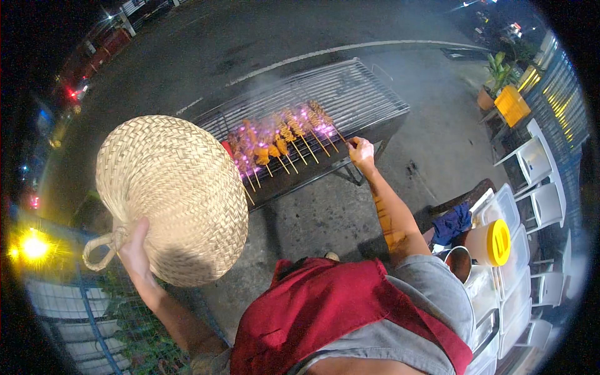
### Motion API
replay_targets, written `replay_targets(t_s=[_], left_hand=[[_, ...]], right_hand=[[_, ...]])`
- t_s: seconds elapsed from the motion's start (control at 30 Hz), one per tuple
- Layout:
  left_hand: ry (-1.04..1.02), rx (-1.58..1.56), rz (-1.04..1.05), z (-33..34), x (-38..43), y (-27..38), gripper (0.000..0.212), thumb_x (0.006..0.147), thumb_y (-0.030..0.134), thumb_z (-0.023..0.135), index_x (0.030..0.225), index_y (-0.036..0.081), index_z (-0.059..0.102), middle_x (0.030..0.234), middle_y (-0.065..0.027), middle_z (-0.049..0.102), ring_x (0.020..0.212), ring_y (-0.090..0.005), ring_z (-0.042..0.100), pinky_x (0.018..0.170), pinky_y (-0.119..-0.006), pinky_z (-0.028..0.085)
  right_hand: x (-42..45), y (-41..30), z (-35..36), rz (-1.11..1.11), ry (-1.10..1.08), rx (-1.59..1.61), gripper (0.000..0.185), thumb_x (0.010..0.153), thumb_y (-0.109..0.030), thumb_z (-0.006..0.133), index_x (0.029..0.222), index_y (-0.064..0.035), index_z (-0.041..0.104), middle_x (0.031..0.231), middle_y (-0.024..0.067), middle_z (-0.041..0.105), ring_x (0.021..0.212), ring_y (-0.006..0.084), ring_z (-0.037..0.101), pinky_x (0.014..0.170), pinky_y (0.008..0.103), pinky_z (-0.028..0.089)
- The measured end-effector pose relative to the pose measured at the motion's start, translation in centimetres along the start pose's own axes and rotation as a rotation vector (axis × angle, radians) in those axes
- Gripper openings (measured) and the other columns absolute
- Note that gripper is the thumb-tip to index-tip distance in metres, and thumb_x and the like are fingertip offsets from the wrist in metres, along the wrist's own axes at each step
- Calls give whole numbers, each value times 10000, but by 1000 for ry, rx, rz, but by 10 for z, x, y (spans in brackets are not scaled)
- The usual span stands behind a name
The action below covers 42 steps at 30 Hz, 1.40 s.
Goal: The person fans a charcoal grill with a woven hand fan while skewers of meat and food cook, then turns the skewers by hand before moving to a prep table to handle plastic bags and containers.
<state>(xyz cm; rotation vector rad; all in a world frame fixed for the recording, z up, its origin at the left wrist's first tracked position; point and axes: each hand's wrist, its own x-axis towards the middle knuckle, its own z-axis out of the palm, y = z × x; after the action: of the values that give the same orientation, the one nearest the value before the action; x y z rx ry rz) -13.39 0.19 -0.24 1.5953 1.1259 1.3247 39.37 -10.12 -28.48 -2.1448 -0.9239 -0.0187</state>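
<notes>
My left hand point(136, 243) grips the handle of a large woven hand fan point(173, 197), raised at the left beside the charcoal grill. With its fingers closed on the stick end of a meat skewer point(338, 133), my right hand point(361, 151) is at the grill's near edge. Several more skewers point(295, 124) lie side by side on the grill grate point(365, 93), some with orange chunks point(262, 155), others with coiled pieces. Pinkish glowing coals show between them, and smoke rises. The fan hides the grill's left end.
At my right are lidded plastic containers point(513, 281), a tub with a yellow lid point(499, 243), a metal pot point(458, 263) and a dark blue cloth point(452, 224). White plastic chairs point(534, 161) and a potted plant point(486, 97) stand farther right. A road lies beyond the grill.
</notes>
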Motion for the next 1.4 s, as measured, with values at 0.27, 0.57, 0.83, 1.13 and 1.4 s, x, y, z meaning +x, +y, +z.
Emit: replay_targets(t_s=[0.27,0.57,0.83,1.13,1.4], left_hand=[[2,-14,-178,-14,14,-14,447,815,119,682,1200,-84,579,1111,-128,636,1048,-204,581,978,-294,408],[225,729,333,69,103,-20,633,821,133,704,1347,-65,414,1332,-134,504,1148,-218,535,969,-318,430],[-398,74,124,174,108,17,496,812,123,686,1237,-73,522,1078,-126,650,943,-212,636,850,-344,513],[-410,72,150,219,125,-1,383,783,140,698,1088,-73,608,1016,-141,681,920,-230,655,848,-332,504],[-386,79,50,225,136,-5,465,758,205,712,1108,-88,624,1039,-141,675,979,-244,634,889,-335,485]], right_hand=[[2,-12,11,-70,-80,-4,208,817,-222,646,903,-44,711,871,167,692,815,312,679,738,382,522],[-42,-15,-39,-88,17,35,392,837,-381,657,986,-18,665,854,234,657,799,370,645,728,417,506],[-208,85,-50,206,-736,23,199,801,-254,665,914,-90,660,850,137,677,801,295,659,692,408,522],[-320,202,-80,-25,-567,-369,165,799,-252,592,848,-95,603,789,156,603,739,344,603,621,419,482],[-323,198,-85,20,-622,-439,172,791,-240,621,899,-108,598,963,133,573,933,342,574,798,446,476]])
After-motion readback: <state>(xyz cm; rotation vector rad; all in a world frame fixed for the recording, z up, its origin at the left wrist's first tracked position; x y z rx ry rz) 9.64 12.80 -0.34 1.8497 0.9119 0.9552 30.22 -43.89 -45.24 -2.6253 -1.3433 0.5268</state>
